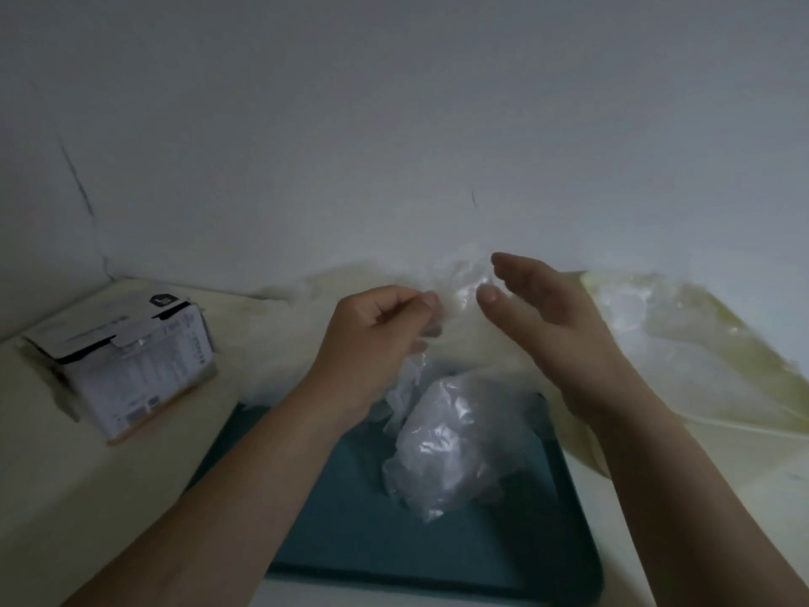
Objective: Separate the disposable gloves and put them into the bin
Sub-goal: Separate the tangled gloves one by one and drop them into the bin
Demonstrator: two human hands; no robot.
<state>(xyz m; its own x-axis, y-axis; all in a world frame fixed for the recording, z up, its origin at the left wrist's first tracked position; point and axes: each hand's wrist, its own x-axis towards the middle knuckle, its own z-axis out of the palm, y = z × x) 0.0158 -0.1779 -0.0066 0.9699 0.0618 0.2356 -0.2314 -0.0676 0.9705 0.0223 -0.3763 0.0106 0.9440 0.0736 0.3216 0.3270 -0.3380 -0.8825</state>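
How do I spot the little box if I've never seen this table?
Find the pale table against the wall. Left of the teal bin, by the corner, sits the box. It alone is stiff and printed; the gloves nearby are crinkly and clear.

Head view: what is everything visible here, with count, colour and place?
bin: one, teal, on the table under the hands.
glove clump: count unclear, clear, inside the bin.
held glove film: count unclear, clear, between the hands.
loose gloves: heap, clear, table right.
box: one, white with dark print, flap open, table left.
table: one, cream, beneath everything.
wall: one, grey-white, behind.
left hand: one, centre, fingers pinch the held glove film.
right hand: one, right of the film, fingers straight.
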